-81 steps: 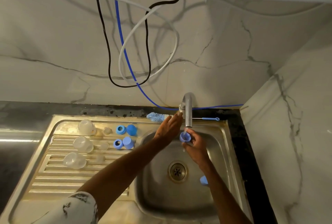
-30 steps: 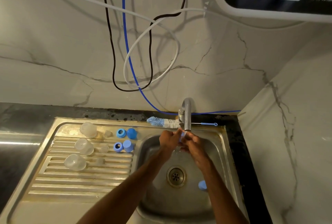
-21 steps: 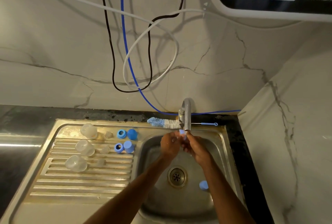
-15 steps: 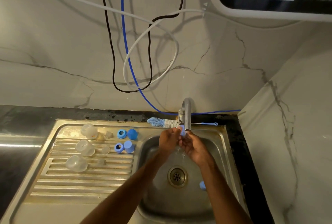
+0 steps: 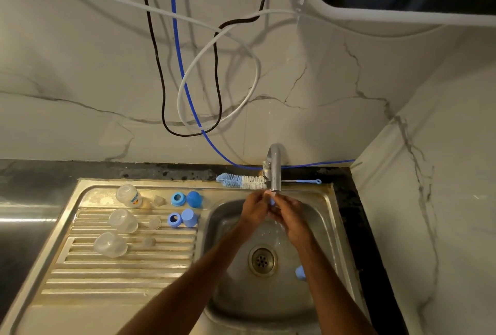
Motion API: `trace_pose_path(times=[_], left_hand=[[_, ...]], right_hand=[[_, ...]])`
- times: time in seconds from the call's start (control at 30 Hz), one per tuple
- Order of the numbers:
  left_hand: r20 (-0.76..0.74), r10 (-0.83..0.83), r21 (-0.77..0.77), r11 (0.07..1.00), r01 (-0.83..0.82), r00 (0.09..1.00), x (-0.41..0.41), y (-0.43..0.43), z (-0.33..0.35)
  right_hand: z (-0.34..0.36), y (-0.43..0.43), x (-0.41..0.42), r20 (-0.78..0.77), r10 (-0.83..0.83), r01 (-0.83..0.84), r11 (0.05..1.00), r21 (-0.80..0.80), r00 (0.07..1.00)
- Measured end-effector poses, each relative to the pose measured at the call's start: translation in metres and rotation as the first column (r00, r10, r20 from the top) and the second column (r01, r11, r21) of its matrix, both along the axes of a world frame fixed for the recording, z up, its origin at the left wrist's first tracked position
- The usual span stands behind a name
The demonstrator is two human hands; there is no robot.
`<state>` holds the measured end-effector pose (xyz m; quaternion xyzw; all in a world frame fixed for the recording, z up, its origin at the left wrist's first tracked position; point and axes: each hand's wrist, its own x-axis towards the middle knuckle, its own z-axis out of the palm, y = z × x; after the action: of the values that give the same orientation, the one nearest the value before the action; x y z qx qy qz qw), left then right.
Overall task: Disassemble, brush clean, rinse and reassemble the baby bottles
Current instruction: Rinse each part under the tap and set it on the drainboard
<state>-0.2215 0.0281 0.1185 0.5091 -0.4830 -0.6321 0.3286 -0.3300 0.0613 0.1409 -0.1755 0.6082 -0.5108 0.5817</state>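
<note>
My left hand (image 5: 253, 207) and my right hand (image 5: 291, 216) meet under the tap (image 5: 275, 171), over the sink basin (image 5: 233, 294). Together they hold a small blue bottle part (image 5: 272, 201), of which only a sliver shows between the fingers. Water splashes below them. On the draining board lie three clear bottles (image 5: 128, 195) (image 5: 123, 220) (image 5: 110, 244), three clear teats (image 5: 159, 201), two blue rings (image 5: 178, 198) (image 5: 174, 219) and two blue caps (image 5: 194, 198) (image 5: 189, 217). Another blue part (image 5: 300, 273) lies in the basin beside my right forearm.
A bottle brush (image 5: 241, 181) with a thin blue-tipped handle lies on the ledge behind the tap. Black, blue and white cables (image 5: 214, 85) hang on the marble wall. A marble side wall (image 5: 429, 200) closes the right. The drain (image 5: 262, 260) sits mid-basin.
My left hand came off the tap and joined my right hand on the blue part. Both hands have kept it under the spout, shifting only slightly.
</note>
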Motion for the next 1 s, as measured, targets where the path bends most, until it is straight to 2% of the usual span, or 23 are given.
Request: trace_pose_path(times=[0.23, 0.33, 0.43, 0.57, 0.73, 0.9, 1.0], left_hand=[[0.112, 0.037, -0.037, 0.999, -0.033, 0.993, -0.001, -0.015, -0.01], [0.299, 0.043, -0.008, 0.999, -0.042, 0.953, -0.004, -0.036, -0.006], [0.381, -0.014, 0.031, 1.0, 0.003, 0.924, -0.006, -0.054, -0.008], [0.468, -0.117, -0.003, 0.991, 0.133, 0.876, -0.006, -0.068, -0.022], [0.439, -0.096, -0.026, 0.992, 0.12, 0.893, -0.011, -0.069, -0.024], [0.39, -0.038, -0.058, 0.996, 0.065, 0.92, -0.011, -0.065, -0.032], [0.351, -0.044, -0.044, 0.997, 0.063, 0.935, -0.01, -0.065, -0.026]], right_hand=[[-0.014, -0.001, -0.004, -0.063, 0.037, -0.032, 0.997, 0.07, 0.997], [-0.021, -0.001, -0.006, -0.147, 0.071, -0.063, 0.996, 0.057, 0.987], [-0.026, -0.005, -0.009, -0.265, 0.09, -0.077, 0.995, 0.06, 0.96], [-0.023, -0.007, -0.012, -0.381, 0.191, -0.182, 0.981, 0.061, 0.905], [-0.025, -0.008, -0.012, -0.627, 0.229, -0.268, 0.963, 0.033, 0.745], [-0.03, -0.012, -0.007, -0.638, 0.259, -0.273, 0.959, 0.078, 0.726], [-0.025, -0.018, -0.003, -0.673, 0.332, -0.306, 0.938, 0.162, 0.661]])
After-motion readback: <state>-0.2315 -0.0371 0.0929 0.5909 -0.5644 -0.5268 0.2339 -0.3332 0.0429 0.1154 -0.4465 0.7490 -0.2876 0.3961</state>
